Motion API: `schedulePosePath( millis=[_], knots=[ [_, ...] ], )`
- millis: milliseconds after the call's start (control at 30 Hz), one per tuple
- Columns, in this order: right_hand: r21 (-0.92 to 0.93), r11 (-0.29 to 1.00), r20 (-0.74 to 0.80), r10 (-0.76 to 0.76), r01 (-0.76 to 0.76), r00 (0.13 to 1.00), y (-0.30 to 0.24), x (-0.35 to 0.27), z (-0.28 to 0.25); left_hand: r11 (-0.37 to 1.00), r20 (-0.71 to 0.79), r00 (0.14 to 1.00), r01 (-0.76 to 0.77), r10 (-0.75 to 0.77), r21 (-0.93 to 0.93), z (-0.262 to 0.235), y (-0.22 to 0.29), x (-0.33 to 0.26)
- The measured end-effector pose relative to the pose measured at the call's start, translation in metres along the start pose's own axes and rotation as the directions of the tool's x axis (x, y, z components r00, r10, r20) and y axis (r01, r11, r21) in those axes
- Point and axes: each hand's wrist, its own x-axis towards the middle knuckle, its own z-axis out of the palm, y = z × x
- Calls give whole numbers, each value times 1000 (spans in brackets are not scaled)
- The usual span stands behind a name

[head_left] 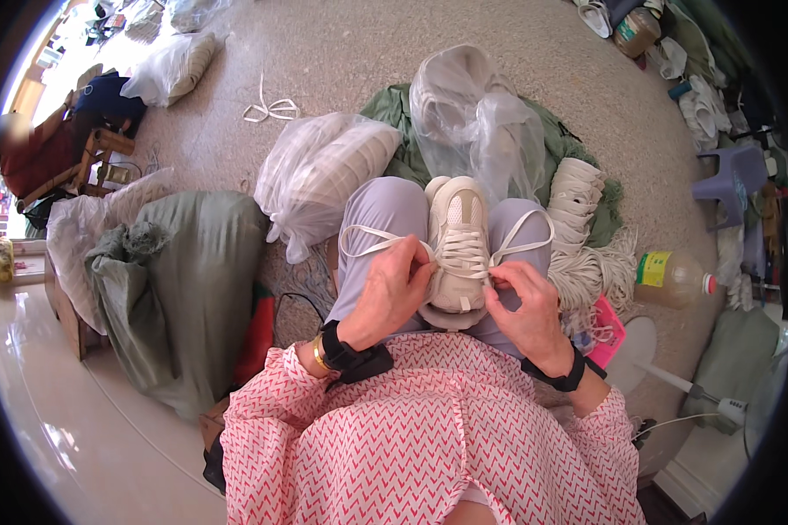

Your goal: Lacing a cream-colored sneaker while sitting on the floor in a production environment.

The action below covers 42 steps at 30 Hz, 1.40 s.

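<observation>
A beige sneaker (460, 284) rests upright on my lap between my knees, toe pointing away from me. Part of a second sneaker's toe (436, 185) shows beside and behind it. White lace crosses the tongue in several rows. On the left of the eyelets, my left hand (385, 289) pinches the lace, whose loop (359, 227) arches over my left knee. My right hand (532, 306) is closed at the right eyelets with fingertips on the lace, and another loop (552, 229) curves above it. The exact fingertip grip on each side is partly hidden.
Clear plastic bags of shoes (324, 162) lie ahead, one on green cloth (394, 114). White lace bundles (578, 201), a pink basket (606, 332) and a bottle (670, 278) are at right. A green sack (193, 289) stands left; a person (39, 157) sits farther off.
</observation>
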Motion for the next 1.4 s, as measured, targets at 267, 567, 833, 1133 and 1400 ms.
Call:
schedulePosePath(
  millis=[267,567,833,1133,1400],
  knots=[
    [-141,987,28,-72,75,997,-1,-5,5,996,-62,994,-83,85,43,8,-1,0],
    [-366,897,339,-122,250,933,-25,12,-6,997,-43,997,-68,70,41,7,0,1],
    [-412,846,362,-188,338,913,-22,10,-9,997,-39,997,-67,69,42,7,-2,2],
    [-519,790,390,-121,327,913,-25,22,-6,997,2,997,-78,78,9,0,14,-8],
    [142,990,248,-9,-27,969,-37,19,4,989,59,992,-115,109,95,-1,8,-12]
  ],
)
